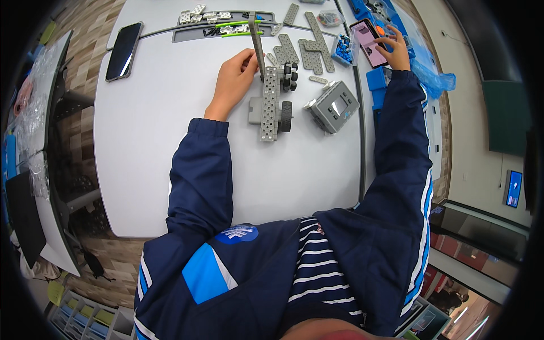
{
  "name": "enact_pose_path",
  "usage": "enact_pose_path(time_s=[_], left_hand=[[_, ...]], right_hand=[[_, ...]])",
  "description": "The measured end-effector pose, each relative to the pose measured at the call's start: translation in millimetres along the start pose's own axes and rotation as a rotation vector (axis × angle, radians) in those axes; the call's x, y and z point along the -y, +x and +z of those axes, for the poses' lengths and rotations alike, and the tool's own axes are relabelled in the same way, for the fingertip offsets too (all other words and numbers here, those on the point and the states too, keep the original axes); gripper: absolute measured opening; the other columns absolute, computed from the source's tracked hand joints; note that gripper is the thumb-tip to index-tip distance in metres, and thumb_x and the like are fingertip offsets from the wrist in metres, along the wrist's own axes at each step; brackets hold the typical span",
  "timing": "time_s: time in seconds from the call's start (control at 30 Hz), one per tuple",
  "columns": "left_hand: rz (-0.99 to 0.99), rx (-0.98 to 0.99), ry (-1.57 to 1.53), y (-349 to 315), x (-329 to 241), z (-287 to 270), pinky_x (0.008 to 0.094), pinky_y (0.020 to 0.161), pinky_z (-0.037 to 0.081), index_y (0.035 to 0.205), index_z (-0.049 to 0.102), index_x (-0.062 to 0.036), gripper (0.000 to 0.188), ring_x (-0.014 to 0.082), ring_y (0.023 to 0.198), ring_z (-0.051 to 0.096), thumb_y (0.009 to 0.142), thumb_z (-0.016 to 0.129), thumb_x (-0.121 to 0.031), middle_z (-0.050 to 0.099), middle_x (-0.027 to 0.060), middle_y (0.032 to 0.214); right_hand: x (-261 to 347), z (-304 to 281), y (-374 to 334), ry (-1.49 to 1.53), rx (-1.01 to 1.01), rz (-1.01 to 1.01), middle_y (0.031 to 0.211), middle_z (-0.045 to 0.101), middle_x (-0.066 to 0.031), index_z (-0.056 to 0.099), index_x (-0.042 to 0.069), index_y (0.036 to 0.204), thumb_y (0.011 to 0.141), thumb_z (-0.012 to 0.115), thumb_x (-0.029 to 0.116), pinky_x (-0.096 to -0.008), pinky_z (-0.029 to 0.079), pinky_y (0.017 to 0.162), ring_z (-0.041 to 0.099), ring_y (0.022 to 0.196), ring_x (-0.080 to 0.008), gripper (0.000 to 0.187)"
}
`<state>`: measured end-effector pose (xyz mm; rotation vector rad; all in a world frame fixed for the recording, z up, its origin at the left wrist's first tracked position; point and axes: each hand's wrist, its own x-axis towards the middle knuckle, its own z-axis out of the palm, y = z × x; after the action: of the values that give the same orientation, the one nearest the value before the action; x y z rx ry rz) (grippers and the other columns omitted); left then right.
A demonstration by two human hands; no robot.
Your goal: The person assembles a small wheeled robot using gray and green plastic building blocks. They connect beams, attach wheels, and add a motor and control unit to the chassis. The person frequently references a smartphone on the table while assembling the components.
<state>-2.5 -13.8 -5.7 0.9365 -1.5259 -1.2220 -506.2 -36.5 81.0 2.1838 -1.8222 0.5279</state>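
My left hand (234, 79) is closed at the grey upright beam (256, 48) of a wheeled plastic build, its fingertips partly hidden behind the beam. The build's perforated body (270, 107) stands on the white table, with a black tyre (286, 117) and a roller-studded wheel (290, 76) on its right side. Over at the far right, my right hand (398, 52) has its fingers spread over a phone (369, 44) with a pinkish picture on its screen. Fingertips of that hand reach the screen's right side.
A grey controller box (334, 107) with a small screen lies right of the build. Several grey perforated plates (310, 54) lie beyond it, beside a clear box of blue pins (343, 49). A dark phone (124, 51) rests at the far left. Green rods (241, 34) lie across a grey tray (192, 35).
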Motion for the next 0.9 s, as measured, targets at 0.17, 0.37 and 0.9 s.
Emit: enact_pose_path(time_s=[0.17, 0.37, 0.9], left_hand=[[-0.068, 0.097, 0.081, 0, -3, -5, 0.0289, 0.088, 0.054, 0.12, 0.069, -0.003, 0.025, 0.0127, 0.091, 0.068, 0.104, 0.052, -0.013, 0.072, 0.0056, 0.097], [-0.108, 0.077, 0.065, 0, -8, -5, 0.0283, 0.085, 0.053, 0.119, 0.07, -0.0037, 0.025, 0.012, 0.091, 0.068, 0.104, 0.053, -0.014, 0.072, 0.0051, 0.095], [-0.015, 0.272, -0.323, 4, -20, -13, 0.0308, 0.1, 0.046, 0.117, 0.07, -0.002, 0.03, 0.0165, 0.106, 0.065, 0.099, 0.05, -0.015, 0.073, 0.0069, 0.106]], right_hand=[[10, 7, -4, -0.109, 0.057, -0.02, 0.151, 0.048, -0.0051, 0.08, 0.028, 0.103, 0.074, 0.085, 0.015, -0.0453, 0.049, 0.105, 0.051, 0.131, -0.0323, 0.032], [20, 8, -2, -0.319, 0.109, -0.05, 0.153, 0.046, -0.0029, 0.078, 0.029, 0.096, 0.071, 0.083, 0.012, -0.0467, 0.047, 0.108, 0.043, 0.139, -0.034, 0.03], [131, -31, 23, 0.147, 0.019, -0.118, 0.148, 0.052, -0.0093, 0.075, 0.021, 0.118, 0.082, 0.08, 0.021, -0.045, 0.037, 0.113, 0.046, 0.136, -0.0342, 0.036]])
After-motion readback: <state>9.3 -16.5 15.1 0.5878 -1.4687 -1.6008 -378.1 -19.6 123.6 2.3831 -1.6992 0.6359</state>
